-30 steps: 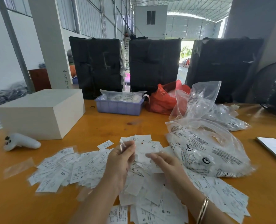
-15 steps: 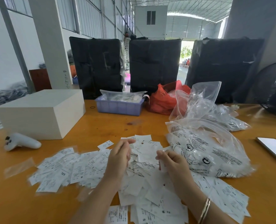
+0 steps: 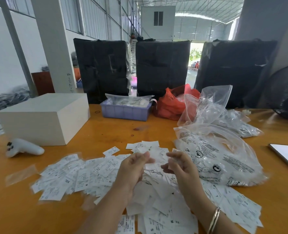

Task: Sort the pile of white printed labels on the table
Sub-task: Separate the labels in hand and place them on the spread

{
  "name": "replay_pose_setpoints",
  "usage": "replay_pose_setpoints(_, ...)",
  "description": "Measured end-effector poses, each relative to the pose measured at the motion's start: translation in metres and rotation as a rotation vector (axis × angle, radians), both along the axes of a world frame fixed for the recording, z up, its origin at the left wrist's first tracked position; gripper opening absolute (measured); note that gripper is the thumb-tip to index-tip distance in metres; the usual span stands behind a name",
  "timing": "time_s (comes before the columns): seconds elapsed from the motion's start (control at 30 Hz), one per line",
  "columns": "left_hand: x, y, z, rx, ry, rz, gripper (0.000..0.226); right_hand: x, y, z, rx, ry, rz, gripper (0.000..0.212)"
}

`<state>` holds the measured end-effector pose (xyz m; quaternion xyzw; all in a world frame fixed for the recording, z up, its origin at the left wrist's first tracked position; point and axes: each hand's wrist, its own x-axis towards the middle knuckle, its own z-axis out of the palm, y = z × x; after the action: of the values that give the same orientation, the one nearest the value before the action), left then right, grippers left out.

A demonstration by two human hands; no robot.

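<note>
Both my hands lifted off the labels (image 3: 96, 174), hovering over the pile on the table (image 3: 106, 132).

Half a second ago my left hand (image 3: 131, 169) and right hand (image 3: 180, 166) sat lower, fingers down in the pile; now they're raised, close together, blurred. Left fingers curled, thumb near forefinger, can't tell if a label is pinched. Right fingers loosely curled, maybe something clear between them, can't tell. Labels spread left, near edge and right, partly under the clear bag (image 3: 224, 159). Bottom labels cut off, print mostly unreadable. Phone (image 3: 286, 154) cut off at right.
</note>
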<state>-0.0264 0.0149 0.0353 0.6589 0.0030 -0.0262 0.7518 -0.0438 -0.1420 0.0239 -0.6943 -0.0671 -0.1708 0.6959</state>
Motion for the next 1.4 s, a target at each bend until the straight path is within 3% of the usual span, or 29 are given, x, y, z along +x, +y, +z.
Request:
replay_pose_setpoints(0.17,0.001,0.002,0.004,-0.076,-0.033,0.074,0.033,0.002,-0.003,0.000,0.151,0.060,0.007,0.048)
replay_pose_setpoints(0.2,0.001,0.001,0.004,-0.065,-0.035,0.090,0.030,0.002,-0.003,-0.001,0.194,0.068,0.014,0.048)
replay_pose_setpoints(0.33,0.002,0.000,0.002,0.078,-0.088,0.149,0.026,-0.002,-0.002,0.003,0.303,0.092,0.024,0.012)
replay_pose_setpoints(0.5,0.001,-0.003,0.001,0.199,-0.178,0.190,0.020,-0.003,-0.002,0.004,0.340,0.136,0.021,0.023)
replay_pose_setpoints(0.87,-0.001,-0.001,-0.001,0.310,-0.314,0.160,0.011,-0.002,-0.001,0.002,0.098,0.239,0.066,0.026)
replay_pose_setpoints(0.97,0.000,-0.001,0.000,0.292,-0.265,0.089,0.014,-0.003,0.000,0.004,0.064,0.239,0.070,0.027)
replay_pose_setpoints(1.07,0.000,-0.003,0.000,0.284,-0.202,0.009,0.015,-0.003,0.001,0.003,-0.123,0.214,0.016,0.029)
replay_pose_setpoints(1.17,-0.001,-0.006,-0.001,0.246,-0.167,0.044,0.015,-0.005,0.005,0.004,-0.187,0.164,-0.039,0.007)
replay_pose_setpoints(1.27,-0.002,-0.008,0.000,0.124,-0.119,0.120,0.016,-0.004,0.008,0.002,-0.131,0.138,-0.061,0.027)
replay_pose_setpoints(1.4,-0.003,-0.010,-0.002,0.090,-0.081,0.117,0.016,-0.010,0.018,-0.002,-0.322,0.086,0.049,0.043)
